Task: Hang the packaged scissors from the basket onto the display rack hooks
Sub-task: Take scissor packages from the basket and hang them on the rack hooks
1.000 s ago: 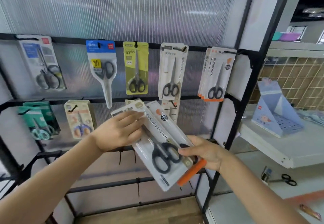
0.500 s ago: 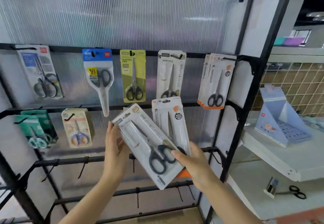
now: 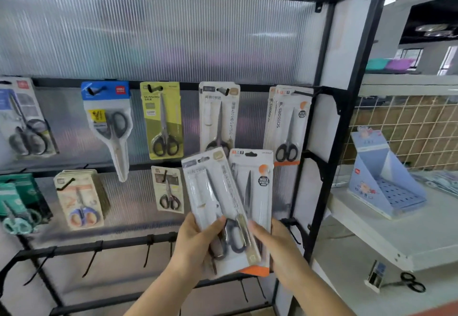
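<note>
nearest the camera, low centre: two bare forearms reach up. left hand [image 3: 198,239] grips the lower part of a flat white blister pack [image 3: 218,206], thumb curled across its glossy front over the black scissor loops; pack tilted, top leaning left. right hand [image 3: 272,244] holds a second pack [image 3: 255,187] just behind the first, fingers on its right edge; white card, orange strip at the bottom, upright, partly hidden by the front pack. neither pack is on a hook; both are held in front of the rack's middle row.

behind: black metal display rack [image 3: 329,142], thin square tubing, ribbed translucent back panel [image 3: 173,31]. bare black hooks [image 3: 148,251] on the lower bar. upper row carries hung packs: blue-topped pack [image 3: 106,117], yellow-green pack [image 3: 163,120], white pack [image 3: 218,112], stacked white packs [image 3: 287,122].

far right: white shelf [image 3: 396,236] with a pale blue cardboard stand [image 3: 384,174].
</note>
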### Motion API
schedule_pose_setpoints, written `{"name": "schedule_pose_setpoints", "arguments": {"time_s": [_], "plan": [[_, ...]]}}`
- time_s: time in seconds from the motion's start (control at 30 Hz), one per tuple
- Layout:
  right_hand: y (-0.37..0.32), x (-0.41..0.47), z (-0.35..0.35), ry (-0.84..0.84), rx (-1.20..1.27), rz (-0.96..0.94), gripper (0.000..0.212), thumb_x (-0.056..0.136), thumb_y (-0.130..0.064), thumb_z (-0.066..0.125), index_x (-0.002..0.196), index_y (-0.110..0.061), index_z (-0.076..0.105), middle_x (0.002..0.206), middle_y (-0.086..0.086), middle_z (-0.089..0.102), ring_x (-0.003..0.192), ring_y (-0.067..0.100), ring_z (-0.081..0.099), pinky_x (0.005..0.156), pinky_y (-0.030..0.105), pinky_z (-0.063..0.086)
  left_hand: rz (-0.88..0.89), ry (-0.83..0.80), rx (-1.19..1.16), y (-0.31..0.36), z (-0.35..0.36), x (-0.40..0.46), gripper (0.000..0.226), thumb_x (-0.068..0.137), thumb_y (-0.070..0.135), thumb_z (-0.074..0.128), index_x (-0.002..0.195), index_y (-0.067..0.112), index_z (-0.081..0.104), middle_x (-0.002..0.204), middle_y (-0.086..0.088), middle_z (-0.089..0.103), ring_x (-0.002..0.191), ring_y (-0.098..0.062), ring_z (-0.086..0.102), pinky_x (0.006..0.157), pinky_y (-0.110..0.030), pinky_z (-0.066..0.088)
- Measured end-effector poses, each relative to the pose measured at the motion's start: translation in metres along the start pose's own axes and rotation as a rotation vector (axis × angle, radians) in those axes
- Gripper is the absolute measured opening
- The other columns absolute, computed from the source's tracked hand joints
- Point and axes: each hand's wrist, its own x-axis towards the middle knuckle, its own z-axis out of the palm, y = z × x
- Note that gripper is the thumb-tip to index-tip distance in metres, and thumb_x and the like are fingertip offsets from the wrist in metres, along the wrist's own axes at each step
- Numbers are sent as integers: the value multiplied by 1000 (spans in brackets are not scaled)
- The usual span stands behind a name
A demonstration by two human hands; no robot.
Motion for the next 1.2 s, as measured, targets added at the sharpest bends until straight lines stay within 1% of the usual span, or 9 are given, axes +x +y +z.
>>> {"name": "schedule_pose_setpoints", "arguments": {"time_s": [0.1, 0.17, 0.3, 0.4, 0.5, 0.6, 0.8, 1.0, 1.2], "plan": [[-22, 10, -7, 12, -18, -58, 58, 74, -49, 73, 123, -21, 58, 116, -5, 68, 111, 11, 62, 100, 35, 44, 49, -58, 56, 0, 4, 0, 20, 85, 1, 64, 103, 3, 55, 53, -1, 61, 42, -10, 57, 39, -20, 43], [-38, 22, -10, 87, -16, -107, 49, 78, -41, 66, 122, -23, 58, 116, -11, 67, 111, 4, 59, 96, 26, 43, 57, -83, 79, 4, 7, 2, 25, 83, 2, 66, 106, 8, 56, 68, -4, 70, 58, -14, 66, 50, -22, 49], [-62, 43, -8, 218, -44, -196, 17, 92, -21, 58, 108, -17, 64, 103, -7, 70, 101, 4, 63, 80, 17, 45, 114, -60, 82, 19, 14, 13, 25, 83, 3, 67, 106, 6, 58, 73, -8, 69, 68, -21, 65, 64, -31, 50], [-83, 54, -7, 304, 3, -248, 17, 93, -16, 56, 109, -17, 65, 103, -5, 71, 98, 6, 65, 86, 23, 48, 207, -49, 115, 44, 14, 22, 25, 84, 12, 67, 107, 17, 59, 94, -3, 73, 89, -19, 69, 82, -36, 53], [-109, 65, -14, 367, 4, -297, 16, 92, -17, 58, 105, -15, 67, 94, -4, 74, 94, 14, 68, 85, 31, 51, 298, -76, 148, 69, 16, 27, 27, 83, 13, 68, 108, 19, 58, 98, 0, 73, 91, -14, 69, 82, -30, 53], [-132, 74, -23, 412, -13, -358, 9, 92, -17, 59, 94, -19, 68, 82, -10, 73, 86, 9, 67, 80, 27, 51, 350, -96, 166, 84, 24, 33, 23, 83, 11, 68, 102, 22, 59, 95, 0, 73, 92, -16, 69, 88, -37, 52], [-149, 89, -39, 463, -27, -397, 9, 92, -18, 59, 90, -22, 67, 94, -5, 70, 92, 13, 65, 84, 30, 50, 376, -139, 127, 91, 41, 44, 26, 83, 9, 68, 104, 21, 58, 92, 8, 73, 90, -7, 69, 84, -26, 53], [-151, 97, -52, 477, -44, -425, 11, 93, -16, 58, 86, -22, 66, 84, -9, 69, 76, 4, 65, 64, 19, 48, 350, -151, 84, 86, 49, 52, 26, 85, 6, 66, 103, 23, 57, 91, 10, 74, 90, -6, 69, 86, -28, 52], [-156, 106, -69, 511, -42, -413, 9, 91, -17, 61, 84, -18, 67, 84, -5, 71, 82, 14, 66, 76, 30, 51, 354, -105, 115, 79, 47, 61, 27, 83, 7, 67, 103, 24, 57, 93, 7, 73, 91, -8, 69, 88, -30, 52]]}}
